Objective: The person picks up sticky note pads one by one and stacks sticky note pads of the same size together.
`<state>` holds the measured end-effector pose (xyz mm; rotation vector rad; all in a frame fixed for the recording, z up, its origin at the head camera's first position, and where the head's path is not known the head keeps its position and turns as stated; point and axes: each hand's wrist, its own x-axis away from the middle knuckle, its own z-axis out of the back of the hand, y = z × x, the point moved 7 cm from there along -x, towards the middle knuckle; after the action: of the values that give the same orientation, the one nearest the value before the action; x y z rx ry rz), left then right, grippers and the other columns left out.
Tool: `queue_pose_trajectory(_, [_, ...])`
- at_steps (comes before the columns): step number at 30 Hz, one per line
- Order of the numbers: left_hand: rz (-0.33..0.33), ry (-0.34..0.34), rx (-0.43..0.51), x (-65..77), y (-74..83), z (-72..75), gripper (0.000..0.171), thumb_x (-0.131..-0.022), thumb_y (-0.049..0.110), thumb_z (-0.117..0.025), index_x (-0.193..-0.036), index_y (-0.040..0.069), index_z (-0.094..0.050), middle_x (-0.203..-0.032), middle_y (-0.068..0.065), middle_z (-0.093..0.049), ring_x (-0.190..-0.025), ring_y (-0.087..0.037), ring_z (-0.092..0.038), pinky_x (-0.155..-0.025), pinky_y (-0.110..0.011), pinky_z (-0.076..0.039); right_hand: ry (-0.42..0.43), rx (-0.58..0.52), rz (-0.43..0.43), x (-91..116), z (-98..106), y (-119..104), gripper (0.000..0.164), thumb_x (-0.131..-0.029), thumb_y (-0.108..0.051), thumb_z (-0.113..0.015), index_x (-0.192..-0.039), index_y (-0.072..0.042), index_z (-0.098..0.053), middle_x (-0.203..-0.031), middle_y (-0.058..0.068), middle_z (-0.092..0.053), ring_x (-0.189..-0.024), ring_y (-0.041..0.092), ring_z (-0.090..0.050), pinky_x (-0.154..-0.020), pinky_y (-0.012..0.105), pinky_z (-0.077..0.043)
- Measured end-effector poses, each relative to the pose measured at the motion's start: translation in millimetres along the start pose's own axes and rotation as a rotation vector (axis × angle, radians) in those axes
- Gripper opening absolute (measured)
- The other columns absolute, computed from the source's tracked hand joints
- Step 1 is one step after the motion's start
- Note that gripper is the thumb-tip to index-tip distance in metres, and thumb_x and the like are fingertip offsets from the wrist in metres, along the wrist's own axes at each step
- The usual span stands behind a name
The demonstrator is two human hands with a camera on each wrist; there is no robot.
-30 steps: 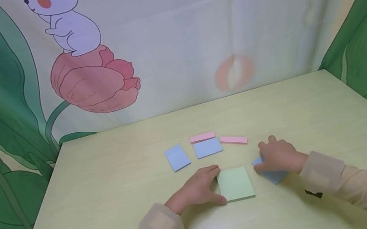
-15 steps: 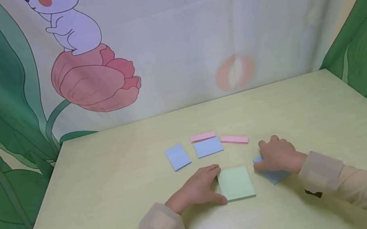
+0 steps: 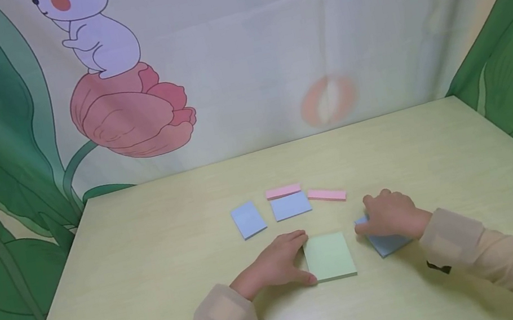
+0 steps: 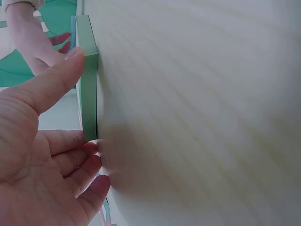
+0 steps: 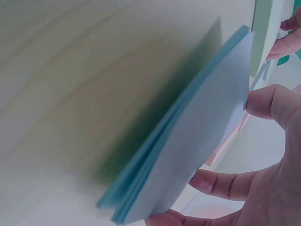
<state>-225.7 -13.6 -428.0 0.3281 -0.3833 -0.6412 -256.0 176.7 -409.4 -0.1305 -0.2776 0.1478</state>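
My left hand (image 3: pixel 279 261) holds a square light-green sticky note pad (image 3: pixel 329 257) at its left side, thumb on the near corner and fingers at the far corner. In the left wrist view, the thumb and a fingertip press opposite ends of the green pad's edge (image 4: pixel 89 103). To the right, my right hand (image 3: pixel 391 214) grips a blue sticky note pad (image 3: pixel 388 242) by its edges and partly covers it. The right wrist view shows this blue pad (image 5: pixel 193 127) tilted above a shadow, its sheets parted along one side, with thumb and fingertips along its far edge.
Beyond the hands lie two smaller blue pads (image 3: pixel 249 219) and two narrow pink note strips (image 3: pixel 327 195), one strip touching or close to a blue pad. The pale wooden table (image 3: pixel 148 247) meets a printed curtain (image 3: pixel 246 70) at its back edge.
My right hand and its blue pad have shifted slightly to the right, and the pad has turned a little. The left hand and green pad stay in place.
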Motion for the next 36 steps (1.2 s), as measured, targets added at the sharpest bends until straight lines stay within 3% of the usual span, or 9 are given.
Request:
queue_pose_trajectory(11, [0.0,0.003,0.003,-0.4,0.0,0.0,0.083,-0.071,0.041,-0.069,-0.135,0.003,-0.033,-0.142,-0.008,-0.03,-0.131,-0.023,-0.027,-0.106,-0.033,-0.024,-0.021,-0.022,0.01,1.0,5.8,-5.8,0.04,-0.072,-0.043,-0.05,-0.087,-0.007,-0.049,-0.072,0.008,-0.047,-0.063,0.02,-0.045,-0.049,0.029,-0.032])
queue_pose_trajectory(25, [-0.001,0.006,0.001,-0.6,0.6,0.7,0.082,-0.071,0.04,-0.069,-0.134,0.002,-0.034,-0.142,-0.008,-0.031,-0.131,-0.024,-0.028,-0.106,-0.033,-0.024,-0.061,-0.016,0.033,5.9,5.7,-30.1,0.05,-0.072,-0.045,-0.048,-0.102,-0.005,-0.05,-0.079,0.008,-0.048,-0.069,0.022,-0.046,-0.052,0.031,-0.034])
queue_pose_trajectory(36, [-0.01,0.013,0.011,-0.3,0.8,1.2,0.082,-0.071,0.04,-0.07,-0.134,0.002,-0.034,-0.142,-0.009,-0.031,-0.13,-0.025,-0.028,-0.105,-0.035,-0.025,-0.066,-0.018,0.069,8.5,3.3,-55.1,0.05,-0.072,-0.045,-0.05,-0.102,-0.005,-0.05,-0.081,0.01,-0.05,-0.069,0.022,-0.047,-0.053,0.031,-0.035])
